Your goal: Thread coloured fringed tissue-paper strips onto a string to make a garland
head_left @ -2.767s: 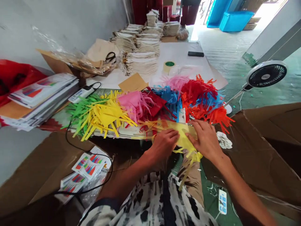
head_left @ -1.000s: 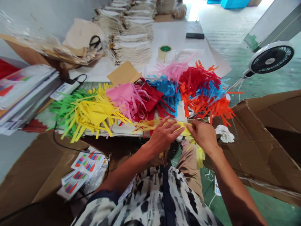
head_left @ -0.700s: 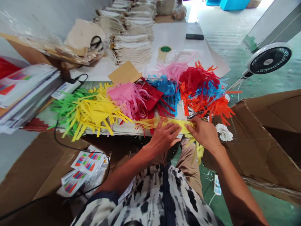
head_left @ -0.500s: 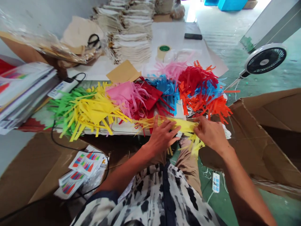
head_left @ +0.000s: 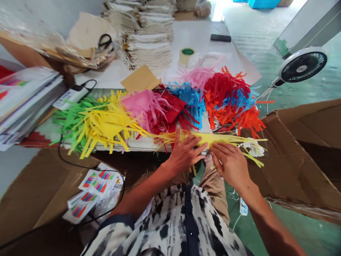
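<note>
Head: yellow fringe [head_left: 217, 138] under fingers [head_left: 199, 148]

head view | from wearer's head | forward, downward | close above worktable [head_left: 199, 35] (shirt [head_left: 167, 222] at bottom)

Both forearms reach forward and converge in front of the torso. The left forearm [head_left: 146, 192] slants up from the lower left, its wrist [head_left: 168, 168] nearly in line with it. The left hand [head_left: 187, 149] lies back up, its fingers stretched and fanned apart: the outermost points almost straight ahead, the others lean rightward, and the thumb [head_left: 198, 159] extends low toward the other side. The right forearm [head_left: 269, 213] angles in from the lower right. The right hand [head_left: 228, 158], also back up, keeps its fingers close together, pointing leftward, its thumb set apart beneath them. The fingertips of the two hands sit just beside each other.
</note>
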The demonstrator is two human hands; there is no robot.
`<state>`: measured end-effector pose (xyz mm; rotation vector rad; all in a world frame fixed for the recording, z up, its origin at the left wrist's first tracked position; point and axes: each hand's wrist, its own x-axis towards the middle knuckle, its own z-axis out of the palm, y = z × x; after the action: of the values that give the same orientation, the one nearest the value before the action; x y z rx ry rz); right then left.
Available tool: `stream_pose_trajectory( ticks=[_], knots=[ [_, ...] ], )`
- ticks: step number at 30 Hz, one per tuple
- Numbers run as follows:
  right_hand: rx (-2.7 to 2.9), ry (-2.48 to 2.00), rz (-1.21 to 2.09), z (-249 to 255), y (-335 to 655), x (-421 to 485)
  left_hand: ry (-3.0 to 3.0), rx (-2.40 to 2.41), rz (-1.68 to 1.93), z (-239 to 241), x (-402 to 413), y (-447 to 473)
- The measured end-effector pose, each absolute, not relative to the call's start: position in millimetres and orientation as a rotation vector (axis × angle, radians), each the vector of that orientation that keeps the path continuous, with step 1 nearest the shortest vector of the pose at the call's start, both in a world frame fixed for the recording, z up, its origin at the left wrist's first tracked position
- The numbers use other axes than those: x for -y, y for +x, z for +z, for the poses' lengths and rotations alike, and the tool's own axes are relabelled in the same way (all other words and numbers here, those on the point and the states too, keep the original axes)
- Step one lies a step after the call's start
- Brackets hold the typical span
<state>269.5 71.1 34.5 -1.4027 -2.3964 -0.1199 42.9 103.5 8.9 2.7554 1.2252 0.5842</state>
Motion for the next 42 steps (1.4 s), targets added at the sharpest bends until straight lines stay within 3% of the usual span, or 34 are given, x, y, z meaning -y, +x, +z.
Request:
stream_pose_trajectory(
  ticks=[6,13,16,19,21,33,42],
  knots=[
    [2.326,-1.434,-0.031,21,280,-76,2.693,-1.236,0.747,15,-117,5],
    [2.302,-1.540,-0.093,25,271,-82,2.442,-2.015,0.903,48,-129,-15],
    [2.318,-1.550,-0.127,25,266,-84,2.591,-1.750,0.854,55,-124,12],
    [2.361,-1.581,-0.120,29,264,-86,2.770,-1.210,0.608,49,-121,40],
    [2.383,-1.606,-0.116,31,263,-88,2.782,-1.097,0.451,41,-124,51],
    [2.414,-1.430,-0.146,26,264,-101,2.779,-1.144,0.554,26,-136,50],
    [2.306,-1.465,0.098,23,283,-103,2.757,-1.240,0.504,20,-131,32]
  ],
)
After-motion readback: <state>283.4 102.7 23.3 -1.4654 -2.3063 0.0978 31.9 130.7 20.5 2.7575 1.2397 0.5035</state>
